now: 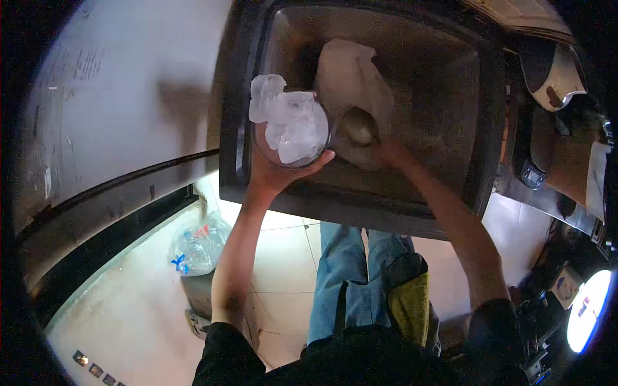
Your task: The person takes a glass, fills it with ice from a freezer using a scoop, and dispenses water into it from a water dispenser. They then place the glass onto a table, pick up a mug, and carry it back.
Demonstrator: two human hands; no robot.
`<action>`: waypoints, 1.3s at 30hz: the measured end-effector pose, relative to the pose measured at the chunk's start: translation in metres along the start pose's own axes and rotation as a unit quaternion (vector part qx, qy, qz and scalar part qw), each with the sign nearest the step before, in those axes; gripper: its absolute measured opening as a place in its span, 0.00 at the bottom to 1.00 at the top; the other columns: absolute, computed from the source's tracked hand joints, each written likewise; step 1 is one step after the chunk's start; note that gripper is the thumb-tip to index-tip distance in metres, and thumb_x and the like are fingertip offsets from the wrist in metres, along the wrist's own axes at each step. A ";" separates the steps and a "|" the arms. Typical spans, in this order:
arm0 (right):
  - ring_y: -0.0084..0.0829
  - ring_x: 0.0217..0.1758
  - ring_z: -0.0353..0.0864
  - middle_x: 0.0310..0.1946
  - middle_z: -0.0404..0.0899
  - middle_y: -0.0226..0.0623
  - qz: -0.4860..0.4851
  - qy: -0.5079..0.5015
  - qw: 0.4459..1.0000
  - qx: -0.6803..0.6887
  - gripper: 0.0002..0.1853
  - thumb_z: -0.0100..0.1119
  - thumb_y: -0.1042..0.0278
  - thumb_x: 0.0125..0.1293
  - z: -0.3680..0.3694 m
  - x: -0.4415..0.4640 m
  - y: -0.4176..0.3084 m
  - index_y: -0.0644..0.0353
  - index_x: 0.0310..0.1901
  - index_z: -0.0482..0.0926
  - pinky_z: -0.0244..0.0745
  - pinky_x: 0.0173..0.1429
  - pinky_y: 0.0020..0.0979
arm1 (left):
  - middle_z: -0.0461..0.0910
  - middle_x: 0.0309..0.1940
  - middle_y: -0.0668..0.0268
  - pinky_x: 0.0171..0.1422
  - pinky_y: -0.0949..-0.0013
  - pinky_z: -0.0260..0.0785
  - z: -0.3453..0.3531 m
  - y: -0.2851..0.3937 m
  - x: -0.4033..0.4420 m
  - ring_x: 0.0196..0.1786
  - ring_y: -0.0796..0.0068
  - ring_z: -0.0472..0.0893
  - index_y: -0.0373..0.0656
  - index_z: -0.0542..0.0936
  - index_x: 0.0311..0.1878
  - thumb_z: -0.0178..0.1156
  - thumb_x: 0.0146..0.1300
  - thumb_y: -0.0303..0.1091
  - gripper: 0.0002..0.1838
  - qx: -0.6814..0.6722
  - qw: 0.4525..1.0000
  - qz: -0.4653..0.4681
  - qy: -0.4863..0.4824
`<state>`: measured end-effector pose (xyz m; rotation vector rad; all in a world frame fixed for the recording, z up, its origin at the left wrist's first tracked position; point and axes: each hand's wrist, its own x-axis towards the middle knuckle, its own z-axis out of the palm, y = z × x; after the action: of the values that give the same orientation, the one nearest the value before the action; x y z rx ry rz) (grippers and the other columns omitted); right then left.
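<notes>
My left hand (pixel 277 170) holds a round clear container (pixel 325 132) from below, its fingers around the side. Large chunks of ice (pixel 297 125) are heaped in it, and one piece sticks out past the left rim. Inside the dark bin (pixel 444 83), my right hand (pixel 385 153) is closed at the edge of a round, scoop-like object (pixel 358 127); dim light blurs its fingers. A pale crumpled plastic bag (pixel 351 71) lies in the bin, touching or just behind that object.
A clear plastic bag with a blue tie (pixel 199 248) rests on a bin at the lower left. To the left rises a white panel (pixel 122 83). A counter with small items (pixel 533 174) stands at the right, and a bright round lamp (pixel 589 311) glows lower right.
</notes>
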<state>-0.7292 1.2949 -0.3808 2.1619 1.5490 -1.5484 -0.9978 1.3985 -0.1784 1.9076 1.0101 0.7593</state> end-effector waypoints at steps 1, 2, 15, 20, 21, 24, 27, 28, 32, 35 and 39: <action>0.49 0.42 0.84 0.37 0.82 0.55 -0.043 0.070 0.996 -0.030 0.23 0.55 0.54 0.71 0.005 -0.011 -0.010 0.68 0.53 0.79 0.78 0.52 0.50 | 0.74 0.57 0.54 0.63 0.57 0.72 0.002 0.002 -0.001 0.59 0.57 0.77 0.36 0.64 0.65 0.85 0.36 0.51 0.57 0.004 1.000 0.000 -0.002; 0.49 0.46 0.84 0.40 0.82 0.55 -0.085 0.139 0.985 -0.060 0.22 0.55 0.55 0.70 0.015 -0.028 -0.020 0.68 0.52 0.80 0.77 0.54 0.50 | 0.74 0.57 0.54 0.63 0.57 0.72 0.004 0.003 -0.001 0.59 0.58 0.77 0.36 0.64 0.65 0.85 0.35 0.51 0.56 0.008 1.000 0.000 -0.005; 0.50 0.57 0.79 0.52 0.77 0.51 -0.153 0.297 0.940 -0.069 0.13 0.58 0.69 0.68 -0.095 -0.138 -0.076 0.59 0.53 0.78 0.75 0.60 0.46 | 0.79 0.55 0.54 0.63 0.56 0.72 0.008 0.046 -0.016 0.58 0.57 0.80 0.38 0.69 0.63 0.86 0.31 0.45 0.54 -0.074 0.997 -0.029 -0.020; 0.52 0.58 0.76 0.50 0.76 0.51 -0.189 0.405 0.894 -0.029 0.12 0.56 0.70 0.70 -0.117 -0.264 -0.088 0.63 0.53 0.75 0.72 0.60 0.45 | 0.79 0.54 0.53 0.63 0.55 0.72 -0.013 0.104 -0.037 0.59 0.55 0.80 0.39 0.69 0.64 0.86 0.31 0.42 0.53 -0.037 0.998 0.048 0.015; 0.54 0.62 0.73 0.54 0.75 0.54 -0.195 0.376 0.904 -0.056 0.15 0.55 0.71 0.70 -0.112 -0.293 -0.084 0.64 0.56 0.74 0.70 0.65 0.45 | 0.79 0.54 0.53 0.63 0.55 0.72 -0.017 0.116 -0.047 0.59 0.55 0.80 0.38 0.69 0.64 0.86 0.31 0.42 0.53 -0.023 0.998 0.046 0.026; 0.55 0.61 0.73 0.53 0.76 0.54 -0.195 0.397 0.897 0.019 0.16 0.55 0.73 0.69 -0.131 -0.373 -0.115 0.66 0.58 0.73 0.71 0.64 0.46 | 0.79 0.55 0.54 0.65 0.57 0.73 -0.049 0.188 -0.057 0.59 0.60 0.80 0.39 0.69 0.63 0.85 0.36 0.42 0.50 -0.067 0.997 -0.044 0.002; 0.52 0.53 0.76 0.47 0.77 0.50 -0.264 0.565 0.780 -0.058 0.14 0.56 0.74 0.69 -0.188 -0.446 -0.170 0.65 0.55 0.75 0.74 0.56 0.45 | 0.79 0.55 0.56 0.64 0.58 0.74 -0.079 0.222 -0.086 0.58 0.63 0.80 0.40 0.70 0.61 0.85 0.37 0.40 0.47 -0.084 0.996 -0.021 0.000; 0.52 0.50 0.77 0.45 0.78 0.48 -0.289 0.628 0.712 -0.120 0.14 0.56 0.74 0.69 -0.210 -0.468 -0.191 0.65 0.54 0.75 0.74 0.53 0.45 | 0.80 0.55 0.57 0.63 0.59 0.75 -0.089 0.231 -0.095 0.58 0.64 0.81 0.40 0.71 0.61 0.85 0.38 0.40 0.46 -0.098 0.995 -0.006 0.000; 0.52 0.54 0.79 0.49 0.79 0.50 -0.343 0.660 0.666 -0.063 0.15 0.57 0.72 0.69 -0.278 -0.507 -0.271 0.59 0.57 0.76 0.75 0.55 0.44 | 0.79 0.56 0.59 0.66 0.59 0.73 -0.115 0.232 -0.154 0.60 0.65 0.79 0.39 0.72 0.62 0.85 0.36 0.44 0.48 -0.120 0.989 -0.068 -0.050; 0.56 0.58 0.77 0.55 0.78 0.50 -0.400 0.703 0.564 -0.166 0.20 0.57 0.61 0.71 -0.354 -0.470 -0.294 0.50 0.63 0.74 0.74 0.59 0.48 | 0.81 0.54 0.58 0.62 0.59 0.76 -0.131 0.242 -0.179 0.56 0.64 0.81 0.39 0.73 0.61 0.85 0.33 0.50 0.50 -0.062 0.994 -0.038 -0.079; 0.56 0.59 0.76 0.59 0.76 0.45 -0.309 0.708 0.587 -0.242 0.25 0.50 0.44 0.74 -0.428 -0.400 -0.267 0.48 0.66 0.72 0.71 0.61 0.57 | 0.82 0.50 0.60 0.57 0.62 0.78 -0.137 0.242 -0.215 0.51 0.66 0.83 0.40 0.75 0.58 0.86 0.32 0.47 0.47 -0.043 0.999 -0.032 0.000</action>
<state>-0.6333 1.3926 0.2480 2.4262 2.6375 1.2593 -1.1259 1.1856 0.0704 1.7927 1.0173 0.7536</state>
